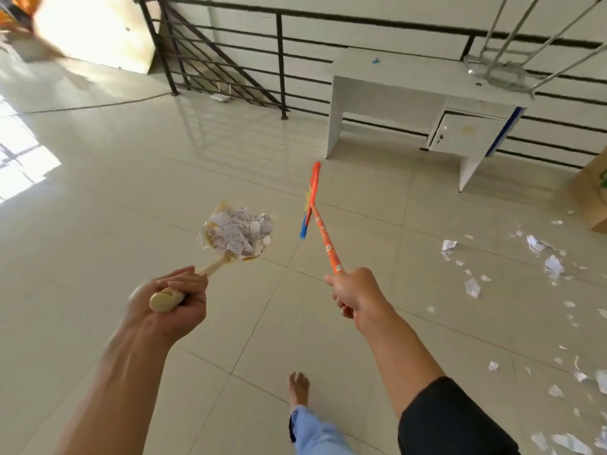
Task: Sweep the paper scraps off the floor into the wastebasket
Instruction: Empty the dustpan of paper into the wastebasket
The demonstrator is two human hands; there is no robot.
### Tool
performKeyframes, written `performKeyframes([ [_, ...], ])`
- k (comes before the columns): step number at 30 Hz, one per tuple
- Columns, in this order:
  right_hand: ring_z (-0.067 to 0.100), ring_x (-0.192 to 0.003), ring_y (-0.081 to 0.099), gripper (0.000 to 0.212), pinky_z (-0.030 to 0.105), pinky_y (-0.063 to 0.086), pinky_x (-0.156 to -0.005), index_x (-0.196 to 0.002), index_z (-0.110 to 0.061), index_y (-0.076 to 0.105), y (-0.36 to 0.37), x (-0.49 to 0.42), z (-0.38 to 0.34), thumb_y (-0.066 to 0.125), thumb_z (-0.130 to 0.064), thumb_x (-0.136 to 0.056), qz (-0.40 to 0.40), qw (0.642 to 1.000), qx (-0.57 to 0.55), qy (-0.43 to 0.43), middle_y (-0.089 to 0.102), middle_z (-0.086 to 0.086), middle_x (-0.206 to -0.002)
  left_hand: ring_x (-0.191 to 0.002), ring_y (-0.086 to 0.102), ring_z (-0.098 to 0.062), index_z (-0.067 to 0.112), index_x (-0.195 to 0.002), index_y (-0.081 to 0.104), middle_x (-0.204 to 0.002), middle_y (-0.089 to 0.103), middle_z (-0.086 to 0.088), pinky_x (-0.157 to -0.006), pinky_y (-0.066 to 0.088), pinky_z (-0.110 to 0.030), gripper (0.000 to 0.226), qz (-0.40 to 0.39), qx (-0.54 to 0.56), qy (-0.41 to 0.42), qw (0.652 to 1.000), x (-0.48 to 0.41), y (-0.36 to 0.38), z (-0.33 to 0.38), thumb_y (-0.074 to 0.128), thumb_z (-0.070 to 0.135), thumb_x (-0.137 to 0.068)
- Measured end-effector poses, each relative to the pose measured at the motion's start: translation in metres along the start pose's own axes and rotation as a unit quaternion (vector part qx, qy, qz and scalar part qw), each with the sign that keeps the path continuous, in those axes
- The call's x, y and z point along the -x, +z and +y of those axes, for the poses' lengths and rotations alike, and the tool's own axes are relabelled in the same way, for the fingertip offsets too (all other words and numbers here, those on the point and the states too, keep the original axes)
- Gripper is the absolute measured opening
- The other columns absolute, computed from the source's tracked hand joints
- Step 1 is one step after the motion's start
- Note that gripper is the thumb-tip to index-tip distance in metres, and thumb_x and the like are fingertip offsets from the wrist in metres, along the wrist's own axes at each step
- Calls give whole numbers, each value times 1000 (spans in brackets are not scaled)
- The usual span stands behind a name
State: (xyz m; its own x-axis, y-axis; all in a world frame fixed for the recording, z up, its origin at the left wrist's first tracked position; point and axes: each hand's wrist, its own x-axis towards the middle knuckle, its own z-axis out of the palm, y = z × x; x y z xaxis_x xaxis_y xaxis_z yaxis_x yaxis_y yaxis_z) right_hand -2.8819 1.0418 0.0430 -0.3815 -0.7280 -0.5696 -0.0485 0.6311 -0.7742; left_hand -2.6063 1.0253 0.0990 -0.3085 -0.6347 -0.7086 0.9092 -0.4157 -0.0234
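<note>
Tiled floor (131,224); white desk (410,93) far right. Loose paper scraps (555,266) on floor, right. Left hand (170,300) curled round yellow dustpan (230,247) handle, pan heaped w/ scraps. Right hand (354,297) grips orange broom (323,234), head raised.

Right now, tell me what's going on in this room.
A person is partway through cleaning up torn paper. The left hand grips a yellow dustpan heaped with scraps, held above the floor. The right hand holds an orange broom, also raised. More paper scraps lie scattered on the floor tiles to the right, near a white desk. No wastebasket is in view.
</note>
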Motion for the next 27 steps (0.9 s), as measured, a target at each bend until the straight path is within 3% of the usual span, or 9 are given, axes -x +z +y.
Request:
performKeyframes([
  [8,13,-49,39,22,24,31,-40,-108,-1,65,188,-88,-109,68,-17,-93,-109,992,49,-28,51,5,-64,-30,39,-4,30,-131,37,-50,38,8,-33,35,-11,61,-2,85,82,993,-21,30,158,48,-6,-84],
  [14,12,-46,36,13,22,28,-38,-91,-1,64,335,-124,-213,68,-13,-93,-189,977,92,-32,47,6,-61,-28,40,-5,25,-102,37,-50,38,9,-30,36,-16,31,-14,136,144,980,-25,68,276,45,-1,-88],
  [20,11,-43,35,11,19,26,-34,-91,0,65,465,-136,-290,68,-11,-93,-274,949,141,-64,45,4,-55,-29,40,-5,12,-83,45,-52,37,10,-31,37,-14,13,-44,172,216,960,-17,84,391,45,-1,-87],
  [27,11,-40,35,10,20,27,-35,-88,0,65,640,-150,-349,68,-9,-91,-322,929,163,-84,45,4,-53,-29,40,-4,7,-92,46,-59,36,11,-31,36,-14,9,-28,194,286,938,-25,91,546,45,-1,-87],
])
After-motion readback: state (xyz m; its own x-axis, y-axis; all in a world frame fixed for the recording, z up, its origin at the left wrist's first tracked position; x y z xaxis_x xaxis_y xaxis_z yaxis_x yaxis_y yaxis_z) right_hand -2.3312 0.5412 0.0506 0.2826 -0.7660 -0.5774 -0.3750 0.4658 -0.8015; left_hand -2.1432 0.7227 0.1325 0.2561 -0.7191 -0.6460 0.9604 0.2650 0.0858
